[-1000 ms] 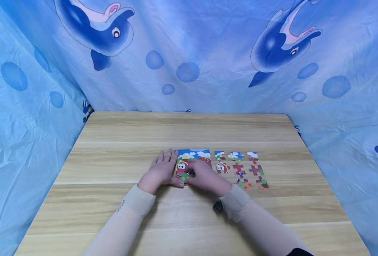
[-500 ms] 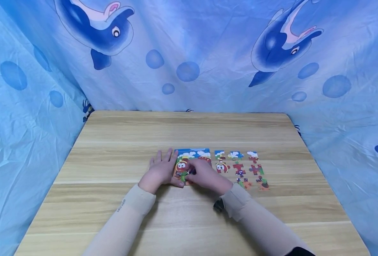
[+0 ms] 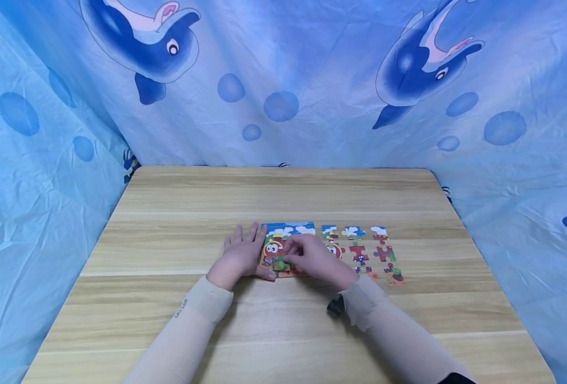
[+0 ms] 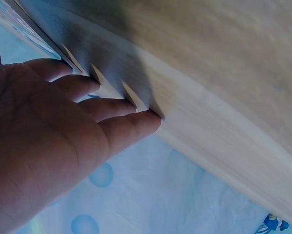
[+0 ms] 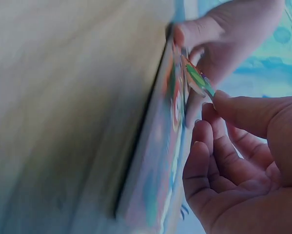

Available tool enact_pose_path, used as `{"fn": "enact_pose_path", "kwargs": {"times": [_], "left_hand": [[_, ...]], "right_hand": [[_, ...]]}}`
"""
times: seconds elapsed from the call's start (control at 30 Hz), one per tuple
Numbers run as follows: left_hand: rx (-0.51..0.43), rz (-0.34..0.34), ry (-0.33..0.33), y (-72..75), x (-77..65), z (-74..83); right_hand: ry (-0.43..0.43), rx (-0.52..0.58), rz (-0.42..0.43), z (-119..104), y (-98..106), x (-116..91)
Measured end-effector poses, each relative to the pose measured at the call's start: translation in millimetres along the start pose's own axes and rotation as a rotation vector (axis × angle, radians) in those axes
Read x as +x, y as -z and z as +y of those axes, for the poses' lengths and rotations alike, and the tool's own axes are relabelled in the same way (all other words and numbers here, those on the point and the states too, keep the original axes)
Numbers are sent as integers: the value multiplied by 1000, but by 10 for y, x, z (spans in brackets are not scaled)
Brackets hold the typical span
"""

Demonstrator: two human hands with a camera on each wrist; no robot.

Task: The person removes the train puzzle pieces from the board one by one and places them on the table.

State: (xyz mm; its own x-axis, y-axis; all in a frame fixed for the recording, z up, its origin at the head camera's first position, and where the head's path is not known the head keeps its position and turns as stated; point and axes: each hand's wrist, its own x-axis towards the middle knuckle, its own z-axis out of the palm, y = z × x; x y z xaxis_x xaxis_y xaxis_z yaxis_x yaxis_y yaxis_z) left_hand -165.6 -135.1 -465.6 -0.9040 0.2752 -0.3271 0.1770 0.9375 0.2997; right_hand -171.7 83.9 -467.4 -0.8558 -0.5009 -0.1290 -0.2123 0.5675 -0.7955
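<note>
A picture puzzle board (image 3: 290, 226) with a cartoon scene lies flat on the table. My left hand (image 3: 239, 256) rests along its left side, fingers spread on the wood and thumb at the near left corner. In the left wrist view, the fingertips (image 4: 153, 119) reach the tabletop. My right hand (image 3: 316, 258) is over the board's right half. Between thumb and forefinger it pinches a small puzzle piece (image 5: 197, 78), green and orange, tilted close above the board. The right hand hides part of the picture in the head view.
Loose puzzle pieces lie in rows to the right of the board, among them a cloud piece (image 3: 353, 233), a red piece (image 3: 384, 255) and a green-and-orange piece (image 3: 396, 275). A blue dolphin-print curtain (image 3: 283, 69) hangs behind the wooden table (image 3: 283, 330).
My right hand has lifted and shifted right a little, and the pinched puzzle piece now shows more over the board's lower left. My left hand has stayed in place.
</note>
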Motion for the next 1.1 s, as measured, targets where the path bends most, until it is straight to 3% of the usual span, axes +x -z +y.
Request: {"fn": "enact_pose_path", "kwargs": {"times": [0.3,0.63,0.83,1.1], "left_hand": [[-14,-4,3,21,-3,5],[-16,-12,11,2,13,-5],[-11,-18,15,4,15,-11],[-19,-25,17,15,14,1]], "right_hand": [[-76,22,75,250,382,-250],[-160,-2,0,487,758,-570],[-177,-56,-8,537,805,-627],[-281,-170,15,516,691,-583]]}}
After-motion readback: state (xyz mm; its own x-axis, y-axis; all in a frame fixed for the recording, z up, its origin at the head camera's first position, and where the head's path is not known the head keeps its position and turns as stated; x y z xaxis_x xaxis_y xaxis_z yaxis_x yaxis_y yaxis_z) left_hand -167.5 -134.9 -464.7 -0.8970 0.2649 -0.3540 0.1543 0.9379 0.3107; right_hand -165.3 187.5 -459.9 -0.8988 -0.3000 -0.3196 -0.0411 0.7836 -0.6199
